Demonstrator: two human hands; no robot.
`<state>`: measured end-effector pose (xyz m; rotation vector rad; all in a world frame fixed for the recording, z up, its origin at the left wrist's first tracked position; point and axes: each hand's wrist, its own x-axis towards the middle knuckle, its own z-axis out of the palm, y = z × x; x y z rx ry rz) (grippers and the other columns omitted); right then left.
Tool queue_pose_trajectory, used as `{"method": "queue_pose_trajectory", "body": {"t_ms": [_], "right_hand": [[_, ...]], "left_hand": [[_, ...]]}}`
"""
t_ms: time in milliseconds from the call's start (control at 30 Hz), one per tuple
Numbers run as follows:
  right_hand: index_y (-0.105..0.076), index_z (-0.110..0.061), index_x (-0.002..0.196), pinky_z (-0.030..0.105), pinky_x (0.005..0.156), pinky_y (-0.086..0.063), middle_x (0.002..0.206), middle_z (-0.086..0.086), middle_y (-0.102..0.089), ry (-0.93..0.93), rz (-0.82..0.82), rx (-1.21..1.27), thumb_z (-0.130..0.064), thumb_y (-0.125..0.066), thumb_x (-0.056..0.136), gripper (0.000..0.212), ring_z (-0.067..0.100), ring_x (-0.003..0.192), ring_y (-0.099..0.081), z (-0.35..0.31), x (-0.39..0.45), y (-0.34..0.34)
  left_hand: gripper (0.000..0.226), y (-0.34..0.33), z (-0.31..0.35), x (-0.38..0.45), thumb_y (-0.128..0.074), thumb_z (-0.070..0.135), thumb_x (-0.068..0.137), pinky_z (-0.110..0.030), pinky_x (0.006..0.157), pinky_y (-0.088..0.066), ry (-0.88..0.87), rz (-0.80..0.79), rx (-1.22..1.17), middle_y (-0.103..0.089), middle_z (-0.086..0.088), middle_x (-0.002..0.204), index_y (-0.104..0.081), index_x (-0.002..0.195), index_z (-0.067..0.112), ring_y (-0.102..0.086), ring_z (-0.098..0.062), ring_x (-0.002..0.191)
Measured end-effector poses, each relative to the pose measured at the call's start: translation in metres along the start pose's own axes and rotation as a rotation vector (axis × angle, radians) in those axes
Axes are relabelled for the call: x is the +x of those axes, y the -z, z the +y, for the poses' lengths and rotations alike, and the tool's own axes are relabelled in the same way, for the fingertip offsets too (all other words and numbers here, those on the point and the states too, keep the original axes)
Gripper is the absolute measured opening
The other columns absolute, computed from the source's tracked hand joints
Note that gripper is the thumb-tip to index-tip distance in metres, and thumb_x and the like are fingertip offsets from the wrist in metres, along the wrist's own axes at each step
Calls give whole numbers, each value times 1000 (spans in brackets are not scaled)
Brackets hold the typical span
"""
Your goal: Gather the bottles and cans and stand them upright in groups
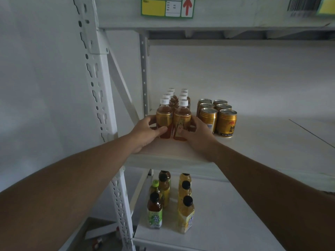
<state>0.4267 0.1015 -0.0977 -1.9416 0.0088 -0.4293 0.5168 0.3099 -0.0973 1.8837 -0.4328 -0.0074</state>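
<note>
room: white metal rack [98, 91] against a pale wall, dim light; a yellow and green label [167, 6] on the beam above.
shelf: middle shelf [253, 147], white board, holds the bottles and cans at its left end.
bottles: tea bottles [174, 109] with white caps, upright in two rows running from near to far, close to the left post.
cans: gold cans [216, 115], upright in two rows, just right of the bottles and not touching them.
lower shelf: more bottles [170, 200] with black and green caps, standing in two loose rows.
left hand: left hand [146, 133] cupped on the left side of the near left bottle, thumb across its front, fingers curled round the side.
right hand: right hand [196, 133] cupped on the right side of the near right bottle, thumb on its front; the can group sits just beside its knuckles.
grip: both hands press inward on the near pair, not closed right round either bottle.
handling: full plastic bottles, likely fairly heavy, smooth and a little yielding; tall and narrow, so likely to tip if pushed high.
where to hold: low on the body, at the label or below, squeezing the rows together from both sides.
progress: both groups look nearly tidy; likely just squaring up the bottle block.
</note>
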Motion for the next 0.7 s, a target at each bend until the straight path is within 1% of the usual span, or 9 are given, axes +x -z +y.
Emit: {"method": "queue_pose_trajectory", "body": {"t_ms": [100,200,300,433,533,600,633,667,700], "right_hand": [[-58,-28,148,50,109,-57,133,-9,-70,-7,-2,5,-22,-79,97,55,16,126,-66,0,-1,0],[-58,-30,147,50,108,-57,132,-10,-70,-1,2,-2,-24,-79,97,55,16,126,-66,0,-1,0],[-59,-33,143,49,107,-58,128,-13,-71,2,-4,1,-24,-79,97,51,15,124,-67,0,0,-1],[-58,-34,143,43,105,-59,126,-16,-70,8,-14,-18,-24,-78,98,50,11,121,-67,0,0,-1],[-59,-36,141,36,99,-59,121,-19,-71,9,-13,-18,-26,-79,98,48,2,113,-67,-1,-1,-1],[-59,-41,135,34,97,-60,118,-22,-71,15,1,-35,-28,-79,96,46,0,110,-67,-2,-3,-1],[-58,-43,135,35,97,-60,120,-21,-70,16,15,-62,-32,-80,94,48,3,114,-67,-5,-5,-2],[-56,-42,138,37,99,-59,123,-19,-68,19,19,-59,-37,-80,91,53,8,119,-65,-6,-7,-2],[-53,-39,144,40,102,-56,127,-17,-63,34,41,-110,-44,-80,88,62,13,126,-61,-8,-7,-2]], "left_hand": [[71,0,0,-2,-86,36,92,-44,118,-45,-8,-11,9,-60,6,155,-54,155,25,-57,-16,137],[68,-1,0,-3,-82,36,96,-37,112,-43,-22,-18,29,-59,6,156,-54,156,26,-54,-11,133],[65,-2,0,-4,-80,35,98,-35,110,-42,-25,-20,43,-59,5,157,-53,157,26,-55,-13,136],[63,-3,1,-7,-77,35,100,-42,118,-43,-20,-20,68,-58,4,158,-52,157,27,-54,-18,143],[63,-3,3,-9,-79,35,98,-49,122,-42,-15,-38,49,-61,6,154,-54,155,28,-56,-19,141],[71,-3,8,-14,-84,41,90,-51,122,-43,-16,-40,4,-64,8,149,-56,153,28,-58,-17,138],[79,-3,10,-17,-84,48,83,-50,122,-42,-20,-40,3,-63,8,150,-55,154,29,-58,-17,139],[88,-2,11,-19,-81,56,78,-50,124,-40,-27,-52,3,-60,7,154,-51,156,30,-55,-17,142],[95,-1,16,-22,-76,64,78,-49,124,-38,-47,-32,51,-55,6,160,-45,161,30,-51,-18,147]]}}
